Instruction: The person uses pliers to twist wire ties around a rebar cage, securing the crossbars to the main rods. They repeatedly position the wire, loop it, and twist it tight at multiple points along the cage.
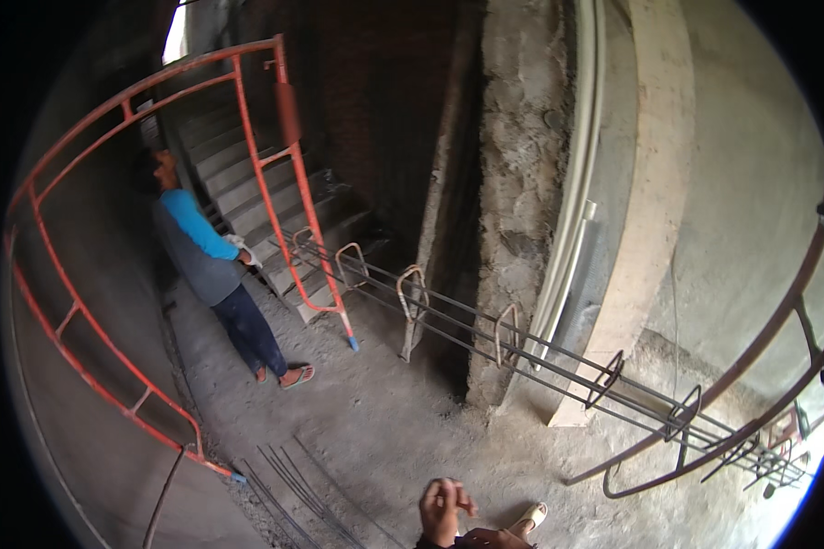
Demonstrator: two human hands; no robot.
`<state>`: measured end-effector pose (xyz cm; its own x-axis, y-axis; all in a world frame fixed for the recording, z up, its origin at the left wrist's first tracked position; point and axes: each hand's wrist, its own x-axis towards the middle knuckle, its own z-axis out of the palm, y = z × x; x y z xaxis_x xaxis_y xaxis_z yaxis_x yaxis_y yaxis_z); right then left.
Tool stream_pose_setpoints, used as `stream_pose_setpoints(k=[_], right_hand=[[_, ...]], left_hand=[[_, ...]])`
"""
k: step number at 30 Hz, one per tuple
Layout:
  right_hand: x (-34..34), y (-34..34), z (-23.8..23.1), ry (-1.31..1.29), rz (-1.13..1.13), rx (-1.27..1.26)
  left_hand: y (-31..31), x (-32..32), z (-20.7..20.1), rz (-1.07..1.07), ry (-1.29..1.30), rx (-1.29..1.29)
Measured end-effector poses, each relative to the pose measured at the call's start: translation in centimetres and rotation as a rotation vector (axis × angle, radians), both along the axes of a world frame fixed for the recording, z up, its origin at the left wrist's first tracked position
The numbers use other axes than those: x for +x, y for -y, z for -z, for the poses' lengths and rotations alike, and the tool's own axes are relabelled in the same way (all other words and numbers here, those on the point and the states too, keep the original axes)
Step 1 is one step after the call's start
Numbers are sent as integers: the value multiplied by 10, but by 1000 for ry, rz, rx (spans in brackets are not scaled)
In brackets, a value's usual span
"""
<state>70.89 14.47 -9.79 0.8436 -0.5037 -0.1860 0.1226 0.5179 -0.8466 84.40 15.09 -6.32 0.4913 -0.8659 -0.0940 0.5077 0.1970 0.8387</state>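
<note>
My left hand [440, 511] is raised at the lower edge, its fingers curled in. Whatever they hold, if anything, is hidden. Just behind it a few fingertips of what looks like my right hand [468, 501] show; the rest is covered. Beyond both hands, and apart from them, a long reinforcing-bar cage [485, 331] with bent stirrups runs from the stairs to the far right. It passes through a red scaffold frame [295, 174] and a brown curved frame [751, 439]. A person [197, 238] in a blue-sleeved shirt and gloves stands at the cage's left end.
Loose steel rods [293, 489] lie on the rough concrete floor [384, 412] ahead and to the left. Concrete stairs [238, 183] rise at the back. A rough column [522, 165] with pale pipes [581, 156] stands behind the cage. My sandalled foot [534, 518] is beside my hands.
</note>
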Motion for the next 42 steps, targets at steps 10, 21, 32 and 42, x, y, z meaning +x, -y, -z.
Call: stream_pose_setpoints(k=[10, 21, 32, 42], right_hand=[[-3, 10, -21, -306, -1, -667], [7, 15, 28, -256, -19, -851], [-79, 45, 198, -213, 324, 12], [-281, -5, 323, -975, 850, 356]], left_hand=[[22, 65, 51, -56, -717, -130], [38, 64, 21, 114, -379, 124], [35, 96, 142, 474, 854, 606], [28, 168, 245, 472, 919, 1175]])
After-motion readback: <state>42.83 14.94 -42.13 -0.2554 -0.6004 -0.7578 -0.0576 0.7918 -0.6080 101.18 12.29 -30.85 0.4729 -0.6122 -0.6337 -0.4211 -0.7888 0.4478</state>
